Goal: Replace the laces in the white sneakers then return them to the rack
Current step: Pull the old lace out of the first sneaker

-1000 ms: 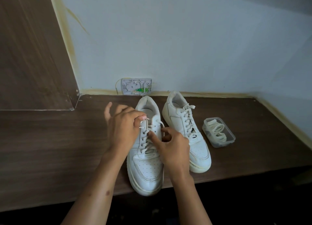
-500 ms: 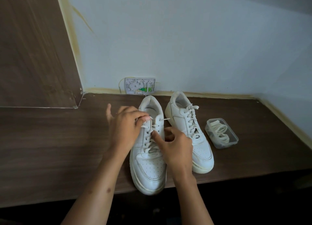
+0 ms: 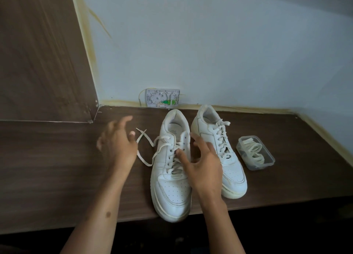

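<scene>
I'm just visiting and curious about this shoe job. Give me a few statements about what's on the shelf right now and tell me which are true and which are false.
1. Two white sneakers stand side by side, the left sneaker and the right sneaker. True.
2. The left sneaker's lace is tied in a bow. False: it is undone, and its ends trail on the wooden shelf.
3. A clear plastic container holding laces sits right of the sneakers. True.
4. The left hand grips the container. False: it is open beside the loose lace, far from the container.
5. The right hand is over the left sneaker with fingers spread. True.
</scene>
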{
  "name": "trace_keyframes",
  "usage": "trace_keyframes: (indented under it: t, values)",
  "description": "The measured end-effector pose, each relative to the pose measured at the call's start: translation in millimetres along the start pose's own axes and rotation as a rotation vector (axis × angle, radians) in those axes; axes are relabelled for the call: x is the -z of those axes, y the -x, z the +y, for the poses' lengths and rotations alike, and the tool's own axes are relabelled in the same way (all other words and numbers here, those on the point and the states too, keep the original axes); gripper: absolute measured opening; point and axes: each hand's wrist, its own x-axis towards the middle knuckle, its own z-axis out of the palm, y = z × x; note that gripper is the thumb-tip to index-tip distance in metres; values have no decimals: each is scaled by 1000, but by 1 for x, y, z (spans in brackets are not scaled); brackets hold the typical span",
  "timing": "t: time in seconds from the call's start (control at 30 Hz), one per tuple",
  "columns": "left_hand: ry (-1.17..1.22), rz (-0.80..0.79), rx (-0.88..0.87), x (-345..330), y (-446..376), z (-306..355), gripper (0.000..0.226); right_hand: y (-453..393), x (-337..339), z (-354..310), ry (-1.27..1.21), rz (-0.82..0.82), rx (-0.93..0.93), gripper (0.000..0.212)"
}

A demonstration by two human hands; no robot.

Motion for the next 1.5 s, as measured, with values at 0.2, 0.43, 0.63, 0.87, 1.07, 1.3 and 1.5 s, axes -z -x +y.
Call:
trace_keyframes:
  t: [0.2,0.43,0.63,0.87,1.07,1.3,1.5]
  values:
    - [-24,-513,-515,1,9,16,56,-5,-2,-5,83,-24,190,30]
    - [166,-530,-501,-3,8,16,66,-18,-8,-15,330,-120,222,27]
    - [246,-519,-484,-2,8,18,66,-21,-24,-9,-282,58,118,24]
    - [268,-515,-484,-2,9,18,70,-14,-25,-15,-333,120,116,17]
    - [255,-515,-486,0,10,19,71,-25,-23,-12,-558,177,-46,12]
    - [253,-524,-487,2,11,21,72,-21,-15,-31,-474,315,-16,6]
    - [270,-530,-483,1,12,20,72,-28,-16,-26,136,-24,95,19]
